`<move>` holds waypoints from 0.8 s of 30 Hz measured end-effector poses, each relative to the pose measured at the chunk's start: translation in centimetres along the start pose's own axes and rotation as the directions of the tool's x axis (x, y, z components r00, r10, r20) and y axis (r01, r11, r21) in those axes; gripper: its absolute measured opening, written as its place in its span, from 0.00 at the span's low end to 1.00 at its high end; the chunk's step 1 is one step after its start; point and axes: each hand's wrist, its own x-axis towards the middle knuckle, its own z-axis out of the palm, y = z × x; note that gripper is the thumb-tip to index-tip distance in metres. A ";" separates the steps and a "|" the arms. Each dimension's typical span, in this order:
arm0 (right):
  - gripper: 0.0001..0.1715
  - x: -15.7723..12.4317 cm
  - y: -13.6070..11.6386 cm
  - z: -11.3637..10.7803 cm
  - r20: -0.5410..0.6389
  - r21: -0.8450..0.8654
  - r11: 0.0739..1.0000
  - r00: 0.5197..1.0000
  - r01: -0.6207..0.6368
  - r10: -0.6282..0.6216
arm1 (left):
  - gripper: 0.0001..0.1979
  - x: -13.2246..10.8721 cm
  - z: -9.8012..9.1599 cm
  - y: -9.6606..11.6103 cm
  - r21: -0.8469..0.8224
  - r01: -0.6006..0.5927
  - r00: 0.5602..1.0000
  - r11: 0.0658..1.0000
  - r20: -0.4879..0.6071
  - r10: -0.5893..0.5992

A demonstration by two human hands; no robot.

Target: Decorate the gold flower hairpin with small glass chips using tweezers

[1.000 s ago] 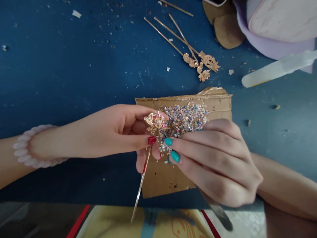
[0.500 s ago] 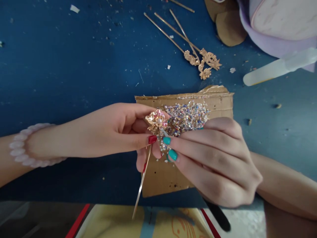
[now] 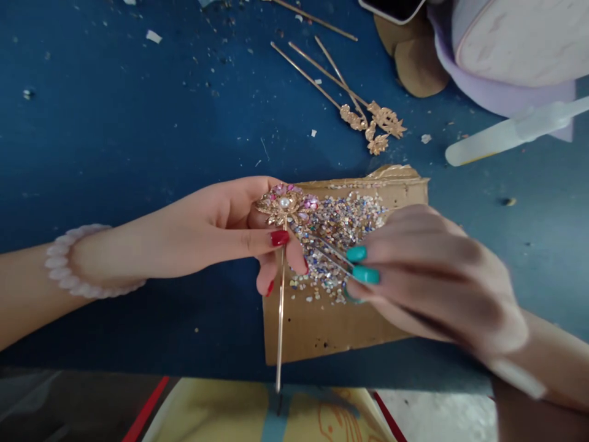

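My left hand pinches a gold hairpin just below its flower-shaped head, the thumb with red nail across the stem. Pink stones and a white pearl sit on that head, and the stem points down toward the table's front edge. In my right hand, with turquoise nails, is a pair of metal tweezers. Their two tips stand apart over a spread of small mixed rhinestones. Whether a stone is between the tips cannot be made out. The stones lie on a piece of cardboard.
Several gold hairpins lie farther back on the blue table. To the right rests a translucent glue applicator, near a lilac container. Brown rounded pieces and a dark-screened device are behind.
My right hand has drawn back to the right from the flower head, and the tweezers now hover over the rhinestones. The hairpin has turned, its stem now nearly vertical in view.
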 end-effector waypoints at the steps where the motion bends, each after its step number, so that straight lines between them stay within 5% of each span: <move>1: 0.07 0.1 0.5 0.1 -0.075 0.073 0.997 0.997 -0.002 0.007 | 0.08 0.0 0.0 0.0 0.002 -0.014 1.000 1.000 0.005 0.014; 4: 0.06 0.4 1.5 1.0 -0.288 0.210 0.973 0.946 -0.092 0.151 | 0.09 0.0 -0.2 -0.1 0.021 -0.028 1.000 0.999 0.000 0.028; 6: 0.07 0.5 1.7 1.5 -0.330 0.261 0.948 0.906 -0.181 0.265 | 0.10 0.0 -0.3 -0.2 0.053 -0.031 1.000 0.998 0.005 0.031; 24: 0.07 1.4 1.5 2.0 -0.284 0.268 0.924 0.894 -0.274 0.348 | 0.10 0.0 -0.1 -0.3 0.162 -0.045 0.999 0.986 0.026 0.041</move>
